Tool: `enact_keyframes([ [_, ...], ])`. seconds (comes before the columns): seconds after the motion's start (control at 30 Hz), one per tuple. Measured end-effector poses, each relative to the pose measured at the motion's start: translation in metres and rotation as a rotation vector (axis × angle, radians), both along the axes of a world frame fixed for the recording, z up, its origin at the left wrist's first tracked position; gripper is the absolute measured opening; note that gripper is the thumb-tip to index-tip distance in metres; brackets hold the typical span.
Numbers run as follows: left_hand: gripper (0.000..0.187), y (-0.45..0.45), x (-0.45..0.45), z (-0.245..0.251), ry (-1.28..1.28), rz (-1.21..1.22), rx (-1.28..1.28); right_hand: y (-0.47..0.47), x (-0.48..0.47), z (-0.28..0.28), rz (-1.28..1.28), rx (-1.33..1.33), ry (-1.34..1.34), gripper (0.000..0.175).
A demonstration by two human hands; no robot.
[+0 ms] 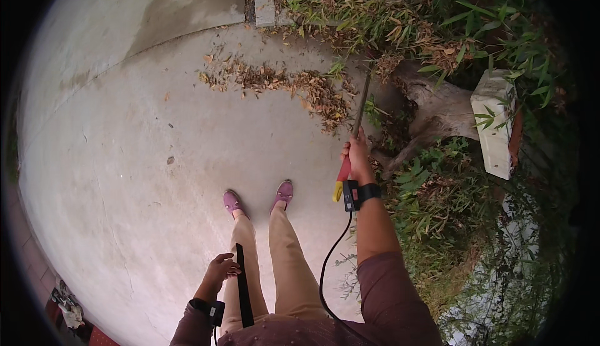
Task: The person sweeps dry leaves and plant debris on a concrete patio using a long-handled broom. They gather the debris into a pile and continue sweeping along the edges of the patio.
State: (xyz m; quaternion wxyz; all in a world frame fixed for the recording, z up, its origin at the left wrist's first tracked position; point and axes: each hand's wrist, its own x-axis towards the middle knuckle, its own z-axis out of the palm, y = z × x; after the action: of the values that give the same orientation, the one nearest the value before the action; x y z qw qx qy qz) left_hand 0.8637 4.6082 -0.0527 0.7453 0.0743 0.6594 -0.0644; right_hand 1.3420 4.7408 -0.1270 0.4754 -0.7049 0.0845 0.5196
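Observation:
My right hand (357, 153) grips a long, thin pole (362, 105) near its end, where a red sleeve (344, 170) and a yellow hooked tip (337, 191) show. The pole reaches forward to the edge of the plants, and its far end is lost among leaves, so I cannot tell what tool it is. Left of the pole, a curved band of dry brown leaves (318, 94) lies on the concrete. My left hand (222, 270) hangs by my thigh with loosely bent fingers and nothing in them. Beside its fingertips dangles a black strap (243, 285).
A gnarled wooden stump (438, 105) stands right of the pole, against a pale stone-like block (492, 126). Leafy plants (431, 196) line the right side. Concrete paving (154, 196) spreads left. A black cable (323, 271) runs from my right wrist. Assorted items (70, 311) lie lower left.

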Motion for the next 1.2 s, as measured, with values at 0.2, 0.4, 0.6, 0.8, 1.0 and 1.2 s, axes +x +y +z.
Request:
enact_keyframes([
  [0.2,0.04,-0.015,0.003,0.002,-0.044,0.028,0.0,-0.021,-0.053,0.009,0.434,-0.098,0.009,0.059],
  [0.4,0.037,-0.004,-0.003,0.014,-0.059,0.036,0.033,-0.11,-0.04,0.092,0.485,-0.12,-0.018,0.048],
  [0.6,0.037,-0.001,-0.002,0.013,-0.085,0.028,0.049,-0.022,-0.064,0.024,0.144,-0.068,0.005,0.05],
  [0.8,0.043,0.023,0.047,0.022,-0.295,0.079,0.141,-0.009,-0.203,-0.013,0.654,-0.076,0.036,0.03],
  [1.0,0.05,0.044,0.091,0.045,-0.486,0.024,0.064,-0.087,-0.224,0.047,0.527,0.168,0.122,0.038],
  [1.2,0.024,0.022,0.132,0.029,-0.517,-0.139,-0.12,-0.131,-0.23,0.075,0.134,0.116,0.136,0.05],
])
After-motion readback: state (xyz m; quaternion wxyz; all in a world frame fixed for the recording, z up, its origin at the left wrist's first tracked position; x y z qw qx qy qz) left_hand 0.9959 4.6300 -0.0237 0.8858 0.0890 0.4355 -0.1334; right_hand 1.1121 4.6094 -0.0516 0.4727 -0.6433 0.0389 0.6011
